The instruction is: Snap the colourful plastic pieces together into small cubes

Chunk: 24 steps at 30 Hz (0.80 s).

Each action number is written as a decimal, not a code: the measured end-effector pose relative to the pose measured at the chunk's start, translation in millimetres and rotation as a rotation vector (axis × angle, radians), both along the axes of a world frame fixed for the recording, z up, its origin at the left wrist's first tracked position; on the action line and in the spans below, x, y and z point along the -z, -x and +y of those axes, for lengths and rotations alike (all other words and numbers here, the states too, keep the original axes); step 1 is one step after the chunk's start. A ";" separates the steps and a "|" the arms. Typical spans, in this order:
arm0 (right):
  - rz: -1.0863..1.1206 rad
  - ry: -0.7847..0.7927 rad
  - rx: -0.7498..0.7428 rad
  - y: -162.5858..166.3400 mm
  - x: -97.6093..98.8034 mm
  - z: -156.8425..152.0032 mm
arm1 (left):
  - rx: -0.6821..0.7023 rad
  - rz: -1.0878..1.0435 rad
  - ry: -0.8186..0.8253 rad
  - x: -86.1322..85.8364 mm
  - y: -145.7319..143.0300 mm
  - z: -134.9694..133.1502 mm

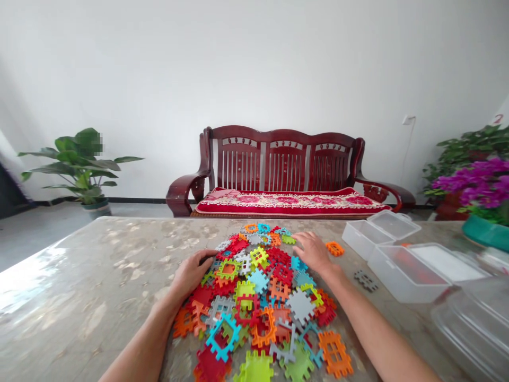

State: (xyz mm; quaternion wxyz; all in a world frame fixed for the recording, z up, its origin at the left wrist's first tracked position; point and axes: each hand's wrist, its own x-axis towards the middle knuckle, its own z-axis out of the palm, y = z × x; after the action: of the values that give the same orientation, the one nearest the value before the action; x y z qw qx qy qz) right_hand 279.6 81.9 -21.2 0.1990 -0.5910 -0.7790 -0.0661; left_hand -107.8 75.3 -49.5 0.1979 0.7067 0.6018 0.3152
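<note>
A big heap of plastic interlocking tiles [258, 281] with notched edges lies on the table, in red, orange, lime green, blue and grey. Some tiles are solid, others have window-like openings. My left hand [194, 271] rests at the heap's left side, fingers stretched out along its edge and partly hidden. On the far right side, my right hand [312, 251] has its fingers apart, touching or just beside the tiles near a lime green tile [288, 240]. Neither hand grips a tile. An orange tile [334, 248] and a grey tile [365, 281] lie apart, right of my right hand.
Translucent plastic boxes [409, 286] with open lids stand at the right, one with something orange-red inside. A clear lid or container [473, 323] sits nearer. Purple flowers in a teal pot [487, 233] are far right. Beyond the patterned table [99, 297] is a wooden bench [278, 159].
</note>
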 end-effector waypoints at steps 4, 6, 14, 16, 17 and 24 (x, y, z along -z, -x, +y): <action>-0.067 0.088 -0.119 20.8 -1.3 19.6 | 0.011 -0.006 0.006 1.1 0.7 0.6; -0.098 0.132 -0.153 27.2 -1.0 29.2 | 0.016 -0.013 0.002 2.2 1.3 1.5; -0.198 0.125 -0.314 34.4 -0.3 42.3 | 0.007 -0.016 -0.004 4.3 2.5 3.5; -0.221 0.099 -0.338 35.1 -1.9 38.4 | 0.005 -0.020 -0.005 4.0 2.3 3.2; -0.229 0.092 -0.341 35.5 -3.1 35.9 | 0.006 -0.022 -0.003 3.6 2.1 2.9; -0.055 0.089 -0.141 31.4 -10.1 9.3 | 0.018 -0.019 0.003 0.6 1.2 2.0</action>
State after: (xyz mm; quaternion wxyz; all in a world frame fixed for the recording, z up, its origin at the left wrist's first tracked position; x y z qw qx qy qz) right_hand 248.3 91.2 -11.2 0.1552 -0.5409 -0.8260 -0.0337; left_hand -109.0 77.3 -50.1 0.2073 0.7087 0.5939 0.3194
